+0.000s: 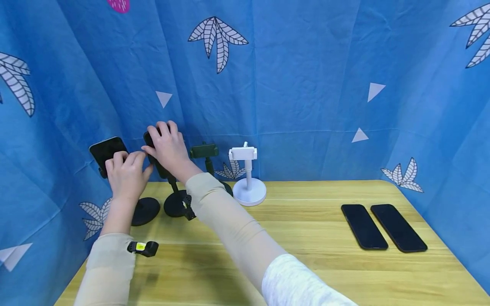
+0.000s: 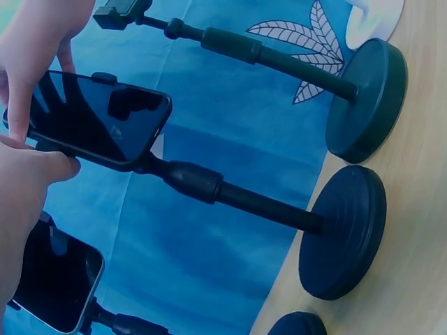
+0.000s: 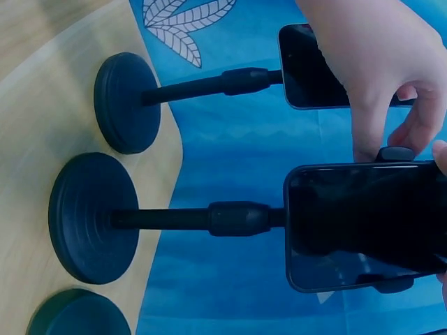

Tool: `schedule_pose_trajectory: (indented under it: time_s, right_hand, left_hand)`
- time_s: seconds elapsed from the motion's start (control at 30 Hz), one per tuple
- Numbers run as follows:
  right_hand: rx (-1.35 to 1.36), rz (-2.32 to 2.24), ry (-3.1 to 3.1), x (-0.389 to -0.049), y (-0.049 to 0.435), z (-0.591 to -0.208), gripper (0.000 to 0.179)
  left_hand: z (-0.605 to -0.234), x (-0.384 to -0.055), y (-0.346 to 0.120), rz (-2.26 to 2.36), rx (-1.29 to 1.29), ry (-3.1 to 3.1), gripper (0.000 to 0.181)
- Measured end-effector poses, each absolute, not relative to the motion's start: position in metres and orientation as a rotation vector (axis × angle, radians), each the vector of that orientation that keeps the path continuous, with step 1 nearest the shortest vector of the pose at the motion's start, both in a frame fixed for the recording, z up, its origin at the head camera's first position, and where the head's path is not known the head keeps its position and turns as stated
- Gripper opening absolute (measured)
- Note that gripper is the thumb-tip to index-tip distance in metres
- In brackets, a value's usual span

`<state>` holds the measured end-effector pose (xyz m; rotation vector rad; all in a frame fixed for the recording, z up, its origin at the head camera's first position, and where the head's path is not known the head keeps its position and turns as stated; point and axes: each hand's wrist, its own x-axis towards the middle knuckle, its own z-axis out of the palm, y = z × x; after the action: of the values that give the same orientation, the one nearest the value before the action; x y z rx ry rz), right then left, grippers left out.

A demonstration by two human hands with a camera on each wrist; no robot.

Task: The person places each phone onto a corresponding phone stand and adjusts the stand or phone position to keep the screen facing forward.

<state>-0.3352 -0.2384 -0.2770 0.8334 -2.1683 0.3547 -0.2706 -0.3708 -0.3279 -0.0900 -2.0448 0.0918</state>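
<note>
At the far left, in front of the blue curtain point(image 1: 302, 106), a first phone point(image 1: 107, 151) leans in the holder of a black stand point(image 1: 146, 211), its screen dark. My left hand point(image 1: 127, 175) covers one side of this phone in the head view, but its fingers are at work on the neighbour. There, thumb and finger come to both sides of the small clamp point(image 3: 396, 154) of a second black stand point(image 3: 171, 219), and I pinch it at the phone's long left edge. A beige sleeve point(image 1: 111, 263) covers my forearm, with a small black wrist camera point(image 1: 147, 248) on it.

The second phone point(image 3: 363, 223) is the one I am handling. It stands upright, high on the second black stand, and lies between the two sides of its clamp. My right hand point(image 1: 168, 146) grips it near its upper end: the thumb is on the left edge, and the other fingers bend over from the top and right. The screen is dark and shows reflections.

Just right of it is a green stand point(image 1: 204, 151), whose round foot is partly hidden behind my right forearm. Next is a white stand point(image 1: 249, 174), upright on the wooden table point(image 1: 306, 263), close to the curtain.

Well apart, toward the right end of the table, two more phones lie flat, side by side with a narrow gap: the third phone point(image 1: 364, 226) and the fourth phone point(image 1: 399, 228), both dark and slanting the same way.
</note>
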Motion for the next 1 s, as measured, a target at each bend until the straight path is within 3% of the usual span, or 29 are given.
schedule_pose_trajectory:
  time_s: [1.0]
  right_hand:
    - [0.78, 0.3, -2.107, -0.3374, -0.2421, -0.2781, 0.055]
  left_hand:
    - [-0.3295, -0.2676, -0.3737, -0.026, -0.16, -2.079, 0.031]
